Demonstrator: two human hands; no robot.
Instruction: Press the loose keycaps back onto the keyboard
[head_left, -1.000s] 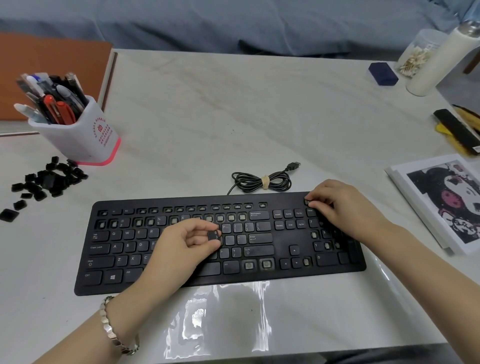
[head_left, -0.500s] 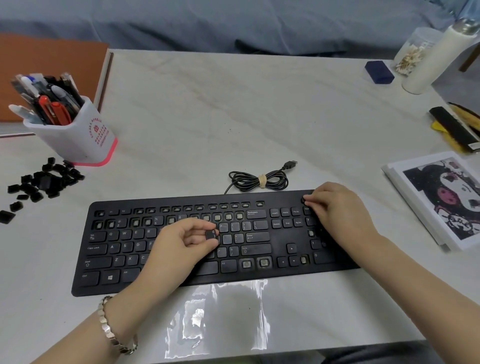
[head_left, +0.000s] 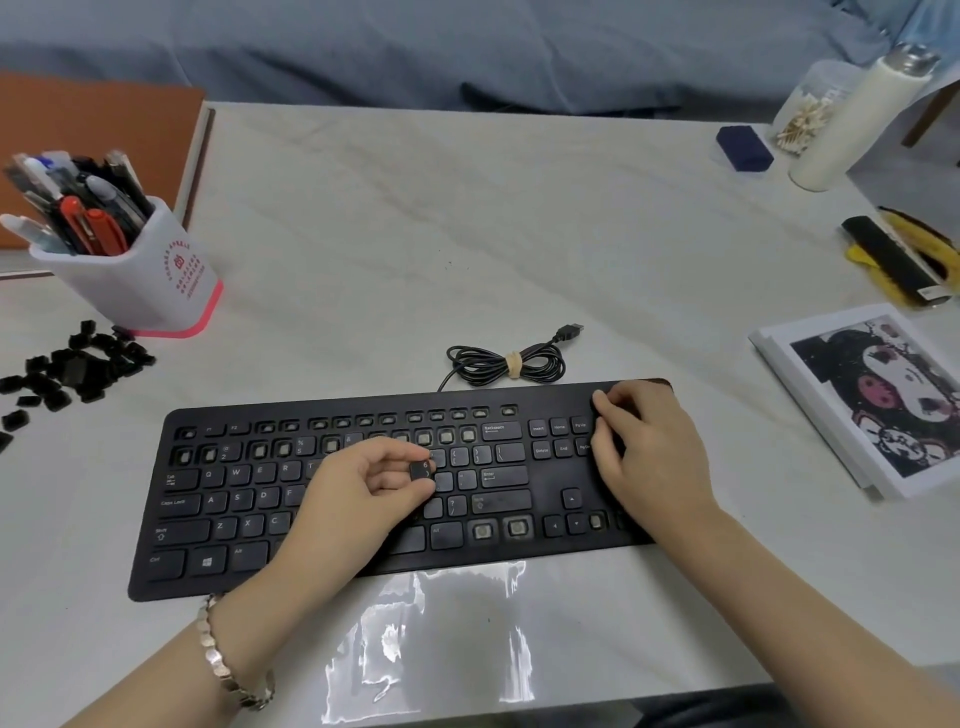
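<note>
A black keyboard (head_left: 218, 519) lies flat in front of me, with several bare key sockets in its top rows and near the arrow keys. My left hand (head_left: 363, 493) hovers over the middle of the keyboard and pinches a black keycap (head_left: 422, 470) between thumb and fingers. My right hand (head_left: 649, 457) rests on the number-pad end, fingers bent and fingertips on the top right corner, hiding the keys beneath. A heap of loose black keycaps (head_left: 67, 369) lies on the table at the far left.
A white pen holder (head_left: 140, 280) full of pens stands behind the loose keycaps. The keyboard's bundled cable (head_left: 509, 361) lies just behind it. At the right are a printed picture (head_left: 878, 395), a black and yellow brush (head_left: 898, 260), a white bottle (head_left: 852, 124) and a blue box (head_left: 743, 148).
The view has shifted slightly. My left hand has turned the keycap so its printed face shows. My right hand's fingertips stay on the top right corner of the keyboard.
</note>
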